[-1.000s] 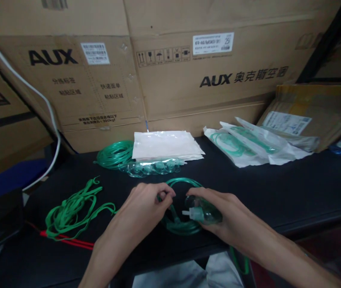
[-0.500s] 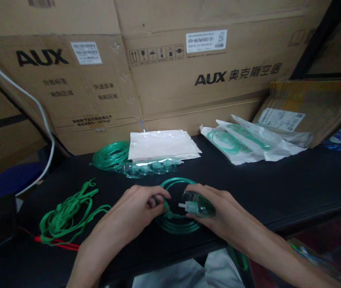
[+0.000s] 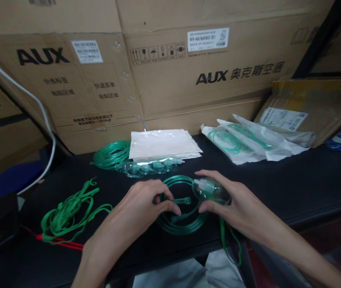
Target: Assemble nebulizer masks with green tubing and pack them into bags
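Note:
Between thumb and fingers, my left hand (image 3: 155,198) pinches the end of a green tube, and its clear connector (image 3: 184,201) points right. My right hand (image 3: 221,192) is wrapped round a clear green oxygen mask (image 3: 214,191), whose pale port faces left. A green strap (image 3: 223,236) hangs from below the right hand over the table edge. Under both hands lies a coil of green tubing (image 3: 185,229), with its other end piece resting inside the loop. The connector and the mask are a small distance apart.
Behind lie a second tubing coil (image 3: 110,155), several masks (image 3: 149,167) and white pouches (image 3: 164,144). Packed sets (image 3: 236,140) rest at right. Green straps (image 3: 65,216) lie at left on red cords. Cardboard boxes (image 3: 164,96) wall off the back of the black table.
My right hand has turned the mask and moved slightly right and up with it. My left hand now shows the tube's connector, pointing right. The strap now hangs visibly below the right hand.

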A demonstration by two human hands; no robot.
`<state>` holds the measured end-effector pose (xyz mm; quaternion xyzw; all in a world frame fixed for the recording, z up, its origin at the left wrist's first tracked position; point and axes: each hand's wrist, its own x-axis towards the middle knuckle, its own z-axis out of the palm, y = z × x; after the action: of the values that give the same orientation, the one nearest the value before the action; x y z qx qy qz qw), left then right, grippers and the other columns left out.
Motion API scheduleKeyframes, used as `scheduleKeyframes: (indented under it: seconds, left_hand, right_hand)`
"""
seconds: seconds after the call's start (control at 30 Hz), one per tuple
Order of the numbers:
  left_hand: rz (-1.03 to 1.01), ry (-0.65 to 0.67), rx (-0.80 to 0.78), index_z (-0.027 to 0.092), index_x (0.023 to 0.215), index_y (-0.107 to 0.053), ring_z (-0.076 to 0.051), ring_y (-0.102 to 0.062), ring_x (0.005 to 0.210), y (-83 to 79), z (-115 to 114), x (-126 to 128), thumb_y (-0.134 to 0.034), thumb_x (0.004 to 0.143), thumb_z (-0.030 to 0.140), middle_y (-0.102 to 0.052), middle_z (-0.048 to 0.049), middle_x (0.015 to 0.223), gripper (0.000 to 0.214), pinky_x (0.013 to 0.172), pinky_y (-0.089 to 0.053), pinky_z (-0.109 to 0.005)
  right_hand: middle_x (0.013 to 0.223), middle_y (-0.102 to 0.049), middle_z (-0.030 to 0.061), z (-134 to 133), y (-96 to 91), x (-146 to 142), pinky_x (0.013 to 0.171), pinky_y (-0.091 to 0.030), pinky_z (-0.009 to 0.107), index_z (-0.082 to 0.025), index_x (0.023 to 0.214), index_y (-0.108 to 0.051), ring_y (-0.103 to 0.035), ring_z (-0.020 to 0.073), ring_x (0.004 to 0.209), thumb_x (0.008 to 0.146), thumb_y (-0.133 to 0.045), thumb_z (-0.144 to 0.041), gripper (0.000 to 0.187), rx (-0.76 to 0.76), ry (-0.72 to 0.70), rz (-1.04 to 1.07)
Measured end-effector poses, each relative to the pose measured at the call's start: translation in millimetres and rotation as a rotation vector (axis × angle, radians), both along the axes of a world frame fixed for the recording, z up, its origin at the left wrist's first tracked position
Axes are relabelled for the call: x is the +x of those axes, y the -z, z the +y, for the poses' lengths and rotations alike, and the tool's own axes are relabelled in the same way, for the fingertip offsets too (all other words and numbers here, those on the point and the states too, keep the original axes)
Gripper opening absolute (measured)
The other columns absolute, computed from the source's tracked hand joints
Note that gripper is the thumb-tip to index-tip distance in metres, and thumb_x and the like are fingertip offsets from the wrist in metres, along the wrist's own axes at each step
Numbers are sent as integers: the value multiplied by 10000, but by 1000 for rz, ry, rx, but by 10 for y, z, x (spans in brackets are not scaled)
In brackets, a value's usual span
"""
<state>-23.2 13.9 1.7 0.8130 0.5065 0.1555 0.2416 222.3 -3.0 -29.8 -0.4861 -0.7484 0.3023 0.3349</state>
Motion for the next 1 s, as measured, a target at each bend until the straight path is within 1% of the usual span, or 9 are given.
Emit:
scheduleKeyframes:
  seconds: [0.1,0.2,0.3,0.4,0.53,0.67,0.87,0.93,1.0]
  left_hand:
    - [-10,15,3,302,898,-795,-111,-584,689,1,-23,-13,-769,869,258,-725,89,783,59,640,-390,-208]
    - [-36,17,9,324,976,-787,-110,-601,698,12,-26,-31,-776,869,313,-733,102,796,108,637,-397,-201]
    - [-26,17,-6,322,964,-786,-112,-626,722,18,-22,-44,-764,880,317,-742,103,815,87,653,-407,-200]
    - [-25,38,-22,314,969,-784,-115,-650,747,19,-25,-50,-720,916,284,-759,100,844,88,673,-413,-205]
    - [-34,66,2,308,963,-788,-125,-679,798,32,-19,-52,-704,930,268,-773,87,889,98,721,-434,-211]
    - [-15,110,45,305,959,-793,-148,-692,878,64,-3,-60,-708,933,268,-784,67,944,96,788,-454,-235]
    - [-29,149,184,286,984,-784,-152,-640,942,45,-19,-56,-738,920,276,-776,65,964,80,880,-433,-254]
    - [-32,147,223,274,988,-783,-160,-619,931,19,-30,-53,-739,917,285,-766,52,939,84,895,-422,-271]
    - [-43,151,262,275,1001,-784,-166,-589,901,1,-37,-49,-730,924,289,-745,42,898,96,862,-420,-279]
  right_hand:
    - [1010,-734,-1,-24,9,46,734,-521,256,-248,1195,-576,-683,202,883,868,-757,-433,417,-48,4,-9]
    - [1048,-740,-4,-44,4,70,777,-521,252,-244,1134,-640,-685,205,914,833,-795,-399,373,-53,-59,20]
    - [1078,-752,2,-59,-19,74,785,-520,245,-239,1069,-708,-690,217,956,833,-797,-400,299,-60,-81,35]
    - [1045,-761,-4,-72,-52,64,789,-516,241,-244,1047,-735,-691,215,968,867,-766,-402,242,-64,-89,43]
    - [978,-754,-23,-82,-76,25,769,-507,229,-252,1050,-740,-680,174,853,868,-772,-380,225,-59,-117,30]
    - [980,-750,-23,-76,-65,-14,743,-490,224,-255,1078,-732,-668,157,808,878,-769,-349,224,-34,-152,-4]
    - [999,-733,-9,-44,-100,-40,773,-474,233,-244,1113,-709,-649,174,860,902,-745,-381,255,-48,-224,-12]
    - [967,-715,-16,-42,-128,-47,755,-463,228,-235,1081,-699,-619,166,847,935,-705,-386,210,-74,-242,-15]
    - [919,-692,-20,-42,-152,-53,720,-452,224,-226,1025,-690,-587,158,817,970,-649,-404,191,-103,-245,-13]
